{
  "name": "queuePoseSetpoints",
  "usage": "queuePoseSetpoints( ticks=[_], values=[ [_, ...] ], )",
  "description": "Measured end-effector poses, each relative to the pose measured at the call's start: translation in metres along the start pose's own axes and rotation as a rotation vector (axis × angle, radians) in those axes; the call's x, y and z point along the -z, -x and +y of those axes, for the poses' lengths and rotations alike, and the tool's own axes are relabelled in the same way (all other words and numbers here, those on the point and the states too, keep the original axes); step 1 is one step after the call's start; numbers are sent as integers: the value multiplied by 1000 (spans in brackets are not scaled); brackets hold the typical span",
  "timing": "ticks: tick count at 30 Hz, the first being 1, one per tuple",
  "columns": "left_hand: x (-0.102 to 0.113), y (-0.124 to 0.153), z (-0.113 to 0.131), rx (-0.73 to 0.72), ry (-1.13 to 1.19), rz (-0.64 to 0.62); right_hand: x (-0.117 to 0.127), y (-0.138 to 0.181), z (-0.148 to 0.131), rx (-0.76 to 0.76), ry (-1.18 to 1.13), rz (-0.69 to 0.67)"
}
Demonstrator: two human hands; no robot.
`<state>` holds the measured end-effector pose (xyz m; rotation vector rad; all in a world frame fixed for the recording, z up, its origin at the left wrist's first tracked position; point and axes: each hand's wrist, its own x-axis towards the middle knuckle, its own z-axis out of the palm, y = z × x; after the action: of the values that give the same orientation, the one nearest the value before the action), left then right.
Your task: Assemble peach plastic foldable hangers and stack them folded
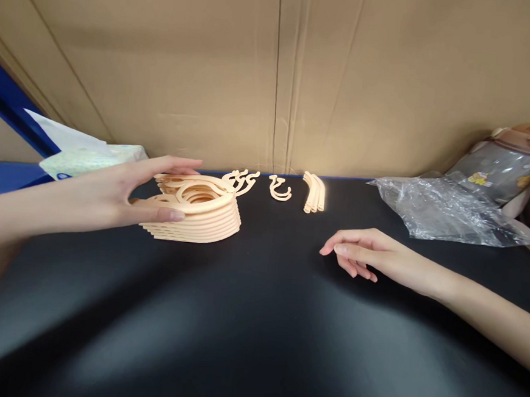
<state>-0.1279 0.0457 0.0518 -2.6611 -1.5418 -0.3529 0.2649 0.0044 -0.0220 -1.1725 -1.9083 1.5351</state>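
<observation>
Stack of peach plastic hanger bodies [199, 215]: sits near the far edge of the black tabletop [254, 332], left of centre; left hand [122, 196] grips it, thumb on the near side, fingers across the top. Clear plastic bag [438, 209]: crumpled, far right corner. Tissue pack [89, 157]: far left edge, behind the left hand. Right hand [366, 252]: empty, loosely curled, resting on the tabletop right of centre. Curved peach bars [315, 193]: bundle at far edge. Peach hooks [243, 181]: just behind the stack; single hook [279, 188] beside the bars.
</observation>
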Motion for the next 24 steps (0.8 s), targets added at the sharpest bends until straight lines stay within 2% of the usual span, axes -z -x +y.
queuePoseSetpoints(
  ticks=[4,8,10,24],
  values=[
    [0,-1,-2,62,49,-60,0,0,-1,9,4,-1],
    [3,-4,-1,165,122,-176,0,0,-1,18,12,-2],
    [4,-4,2,200,135,-185,1,0,-1,17,13,-3],
    [8,-5,13,183,145,-221,1,-1,0,2,13,6]
  ],
)
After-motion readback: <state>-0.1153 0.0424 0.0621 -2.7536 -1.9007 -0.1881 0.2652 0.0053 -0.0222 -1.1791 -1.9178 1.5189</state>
